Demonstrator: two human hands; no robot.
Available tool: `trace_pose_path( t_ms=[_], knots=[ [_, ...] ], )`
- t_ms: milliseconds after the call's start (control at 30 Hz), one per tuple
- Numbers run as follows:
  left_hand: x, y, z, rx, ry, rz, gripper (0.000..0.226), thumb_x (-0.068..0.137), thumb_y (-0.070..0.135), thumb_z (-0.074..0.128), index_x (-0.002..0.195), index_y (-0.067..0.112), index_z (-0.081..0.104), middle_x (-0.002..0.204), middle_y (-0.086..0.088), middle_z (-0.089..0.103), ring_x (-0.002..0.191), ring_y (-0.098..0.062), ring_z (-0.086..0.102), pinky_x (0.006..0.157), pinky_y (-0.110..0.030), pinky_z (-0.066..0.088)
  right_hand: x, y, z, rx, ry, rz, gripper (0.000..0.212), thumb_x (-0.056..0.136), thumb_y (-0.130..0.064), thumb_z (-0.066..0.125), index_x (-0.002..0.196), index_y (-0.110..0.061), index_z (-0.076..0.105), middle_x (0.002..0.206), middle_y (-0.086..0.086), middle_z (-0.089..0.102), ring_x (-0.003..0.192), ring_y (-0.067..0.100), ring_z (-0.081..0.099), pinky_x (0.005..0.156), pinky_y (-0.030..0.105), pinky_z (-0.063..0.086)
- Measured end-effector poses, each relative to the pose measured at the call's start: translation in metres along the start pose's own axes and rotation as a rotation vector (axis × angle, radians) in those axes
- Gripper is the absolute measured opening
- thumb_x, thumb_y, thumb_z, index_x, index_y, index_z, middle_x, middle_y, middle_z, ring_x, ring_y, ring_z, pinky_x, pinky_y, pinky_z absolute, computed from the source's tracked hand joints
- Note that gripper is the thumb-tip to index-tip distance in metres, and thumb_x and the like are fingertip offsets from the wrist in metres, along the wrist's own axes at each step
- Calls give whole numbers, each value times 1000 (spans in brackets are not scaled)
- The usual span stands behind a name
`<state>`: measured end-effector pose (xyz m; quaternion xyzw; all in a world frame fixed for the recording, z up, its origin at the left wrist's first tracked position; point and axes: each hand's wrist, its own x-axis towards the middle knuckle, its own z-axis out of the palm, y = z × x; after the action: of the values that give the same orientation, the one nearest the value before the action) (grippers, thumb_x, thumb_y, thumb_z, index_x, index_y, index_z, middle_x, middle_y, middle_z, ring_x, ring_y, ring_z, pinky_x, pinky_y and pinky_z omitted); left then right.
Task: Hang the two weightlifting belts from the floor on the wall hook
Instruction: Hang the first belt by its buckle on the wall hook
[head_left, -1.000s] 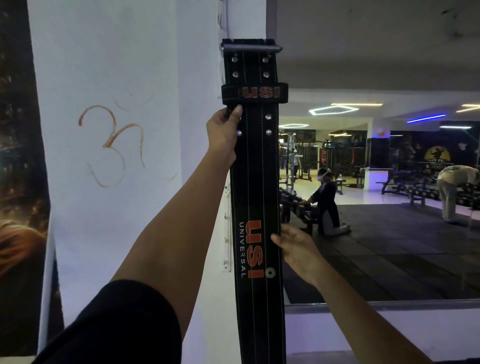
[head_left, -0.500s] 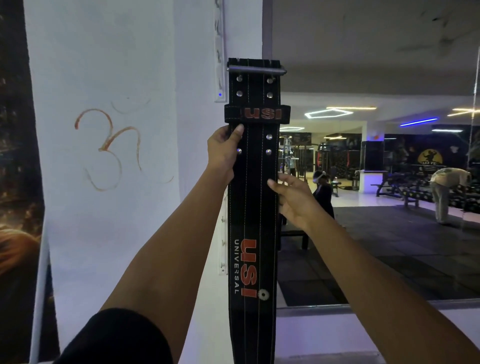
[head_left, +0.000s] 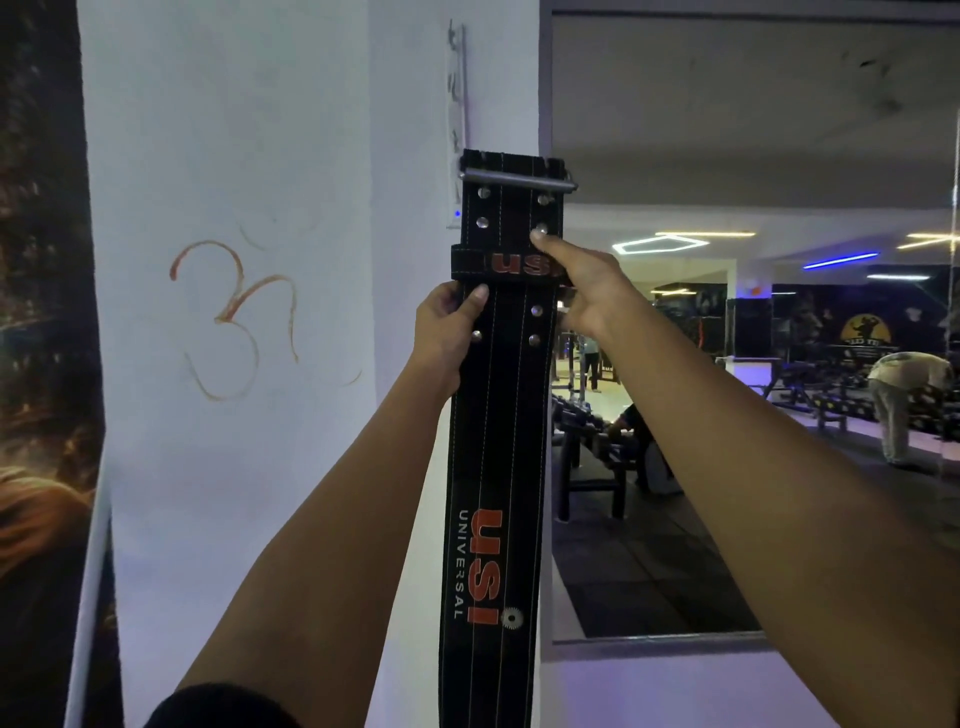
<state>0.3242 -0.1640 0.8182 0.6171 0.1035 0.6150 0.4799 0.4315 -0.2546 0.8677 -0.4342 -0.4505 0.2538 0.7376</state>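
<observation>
The belt (head_left: 498, 415) hangs upright against the white wall (head_left: 234, 467), buckle bar (head_left: 517, 178) uppermost beside a mounted strip (head_left: 456, 104). My left hand (head_left: 447, 332) clamps its left edge below the loop; my right hand (head_left: 582, 280) grips its right edge, a fingertip on a rivet.

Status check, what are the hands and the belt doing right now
Left hand gripping the belt below its loop. Right hand on its right edge, finger up by the rivets. Buckle bar raised beside the wall rack. Nothing blocking.
</observation>
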Motion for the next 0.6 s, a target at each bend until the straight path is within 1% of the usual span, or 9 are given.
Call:
trace_pose_path(
  t_ms=[100, 133, 200, 267, 333, 400, 467, 533, 600],
  knots=[
    [-2, -4, -7, 20, -4, -31, 16, 91, 13, 55, 106, 9, 57, 99, -6, 66, 93, -25, 63, 89, -46, 50, 9, -7, 4, -22, 21, -65, 29, 77, -18, 74, 103, -9, 66, 114, 14, 69, 104, 33, 66, 88, 50, 54],
    [-4, -5, -9, 11, -17, -43, 14, 92, 13, 54, 105, 9, 57, 97, -5, 66, 92, -25, 63, 85, -43, 52, 11, -7, 6, -21, 23, -87, 20, 80, -14, 71, 98, -9, 66, 114, 16, 69, 104, 34, 67, 88, 49, 55],
    [-7, 1, -12, -48, -39, -94, 13, 92, 9, 49, 102, 11, 57, 90, -3, 64, 83, -22, 62, 66, -32, 54, 14, -3, 10, -19, 55, -124, 7, 82, -10, 68, 89, -7, 66, 114, 18, 69, 106, 35, 66, 92, 51, 53],
    [-6, 10, -16, -149, -26, -140, 27, 85, 5, 41, 105, 13, 57, 89, 0, 61, 78, -20, 58, 55, -25, 48, 16, 4, 15, -15, 99, -152, 3, 83, -10, 67, 80, -10, 66, 110, 16, 69, 110, 33, 63, 99, 51, 49],
    [-1, 19, -21, -233, -1, -136, 46, 80, 5, 35, 120, 15, 53, 98, 0, 59, 86, -21, 53, 64, -30, 47, 15, 7, 20, -25, 121, -163, 5, 84, -11, 66, 79, -11, 66, 104, 10, 68, 112, 30, 62, 103, 49, 45],
    [3, 29, -20, -282, 2, -120, 50, 85, 9, 35, 133, 18, 45, 109, -2, 57, 89, -22, 52, 73, -34, 46, 12, 6, 23, -32, 147, -159, 10, 84, -12, 66, 92, -5, 68, 102, 10, 67, 108, 26, 62, 104, 47, 44],
    [6, 39, -17, -312, -11, -93, 48, 91, 17, 38, 139, 19, 40, 116, -3, 57, 87, -20, 54, 68, -32, 46, 10, 7, 26, -45, 161, -169, 22, 85, -12, 66, 103, 0, 67, 108, 12, 68, 105, 24, 61, 104, 44, 45],
    [14, 46, -16, -226, -26, -3, 49, 94, 22, 45, 141, 25, 35, 120, -3, 59, 90, -21, 59, 68, -31, 50, 9, 10, 28, -40, 163, -173, 24, 84, -12, 67, 105, 0, 67, 111, 13, 68, 106, 26, 62, 102, 44, 47],
    [21, 48, -18, -121, -41, 126, 52, 93, 26, 52, 141, 31, 33, 129, -6, 57, 107, -25, 62, 82, -39, 54, 8, 14, 27, -34, 148, -163, 20, 83, -12, 68, 100, -2, 68, 106, 13, 68, 101, 26, 63, 99, 43, 49]
  ],
)
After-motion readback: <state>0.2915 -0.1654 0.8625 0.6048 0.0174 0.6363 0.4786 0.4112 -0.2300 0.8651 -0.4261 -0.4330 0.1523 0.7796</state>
